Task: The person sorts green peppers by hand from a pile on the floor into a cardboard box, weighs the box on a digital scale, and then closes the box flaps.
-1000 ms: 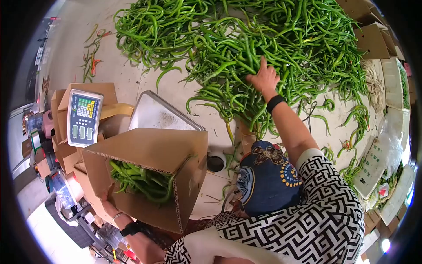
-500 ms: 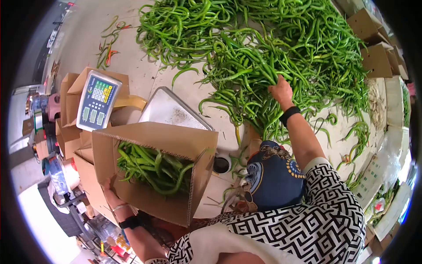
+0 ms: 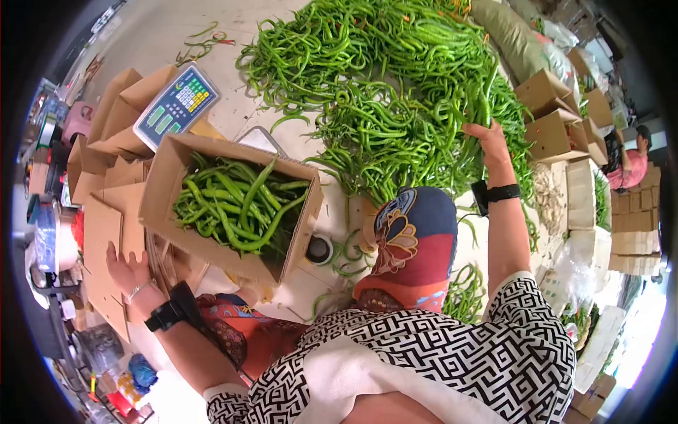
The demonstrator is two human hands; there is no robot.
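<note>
My right hand [image 3: 489, 141] is closed around a small bunch of long green chili peppers [image 3: 484, 99], lifted at the right side of a big chili pile [image 3: 381, 127] on the floor. My left hand [image 3: 129, 272] is off to the left, fingers spread and holding nothing, over flattened cardboard [image 3: 104, 240]. Between my hands stands an open cardboard box [image 3: 159, 187], partly filled with green chili peppers [image 3: 236, 205]. It sits tilted a little, in front of a digital scale display [image 3: 176, 106], and hides most of the scale's metal platform [image 3: 263, 140].
Empty cardboard boxes [image 3: 116, 106] stand behind the scale at the left. More cartons [image 3: 554, 134] and a large sack [image 3: 512, 39] border the pile at the right. A round dark-centred container [image 3: 319, 249] is beside the box. Another person [image 3: 627, 159] is at the far right.
My left hand has let go of the box and moved left, opening. The right hand has risen out of the pile with chili peppers. The box is less tilted, and the view has shifted.
</note>
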